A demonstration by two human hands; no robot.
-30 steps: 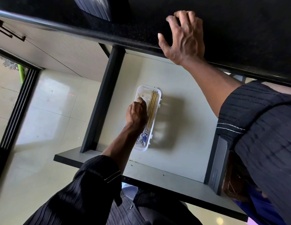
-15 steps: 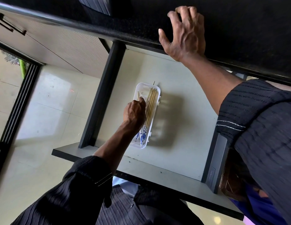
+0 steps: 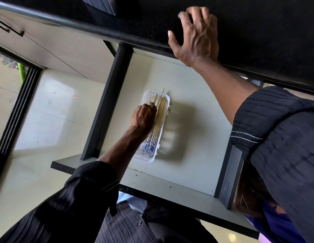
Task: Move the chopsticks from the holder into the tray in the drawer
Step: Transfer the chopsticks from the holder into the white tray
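Note:
A white plastic tray [image 3: 147, 95] lies in the open drawer [image 3: 187, 95]. Several bamboo chopsticks [image 3: 161, 114] with blue-and-white patterned ends lie lengthwise in it. My left hand [image 3: 144, 117] is inside the tray, fingers closed around a chopstick whose thin tip sticks out above the fist. My right hand [image 3: 194, 35] rests flat on the edge of the black countertop [image 3: 258, 32] above the drawer, fingers spread, holding nothing. The holder is not in view.
The drawer has dark side walls [image 3: 107, 100] and a grey front panel [image 3: 170, 193]. A pale tiled floor [image 3: 47, 111] lies to the left, with a dark door frame [image 3: 14, 109] beyond. Ribbed cabinet fronts [image 3: 61, 48] sit at upper left.
My left hand has shifted slightly toward the far end of the tray, with the chopstick still in it. My right hand stays on the countertop edge.

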